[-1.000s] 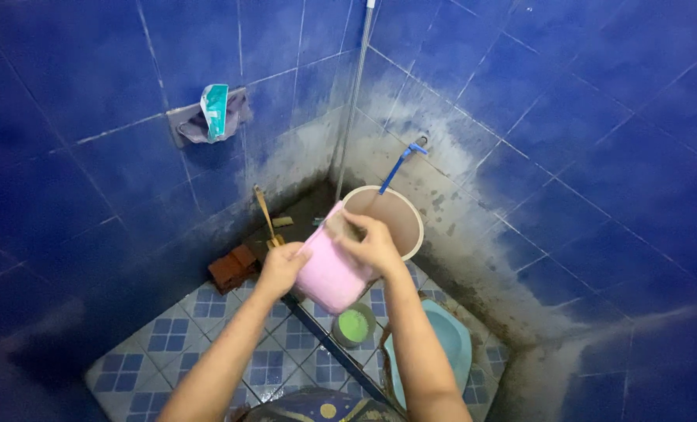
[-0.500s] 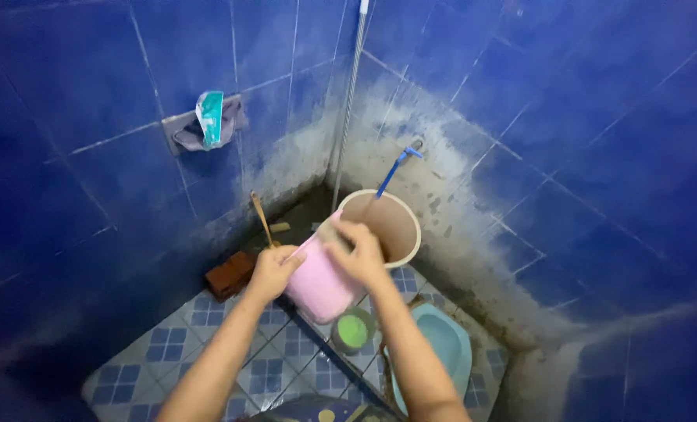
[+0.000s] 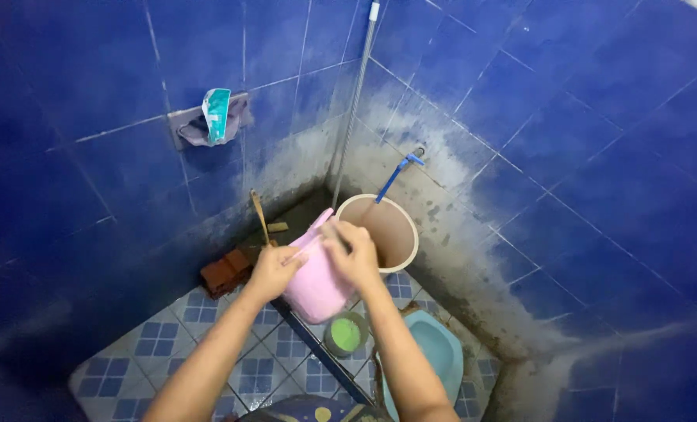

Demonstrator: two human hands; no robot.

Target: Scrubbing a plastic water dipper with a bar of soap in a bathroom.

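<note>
Head view, pink plastic scoop (image 3: pixel 317 281) held tilted above the blue-patterned tiled floor (image 3: pixel 169 332), left hand (image 3: pixel 272 272) fingers clamped on its handle, right hand (image 3: pixel 354 254) fingers curled over its rim, beige round bucket (image 3: pixel 387 231) of murky water just behind, small pot of green paste (image 3: pixel 346 334) below.

I see blue tiled walls (image 3: pixel 598 117), stained pale low in corner. Beige bucket (image 3: pixel 399 254) in corner under blue tap (image 3: pixel 399 173), pipe (image 3: pixel 354 101) running up above. Wall holder (image 3: pixel 208 121) with cloth and teal packet. Brick (image 3: pixel 222 272) near stick (image 3: pixel 258 215). Small green-filled tub (image 3: pixel 345 334) on patterned floor (image 3: pixel 169 344), beside light blue squat toilet (image 3: pixel 434 352).
</note>
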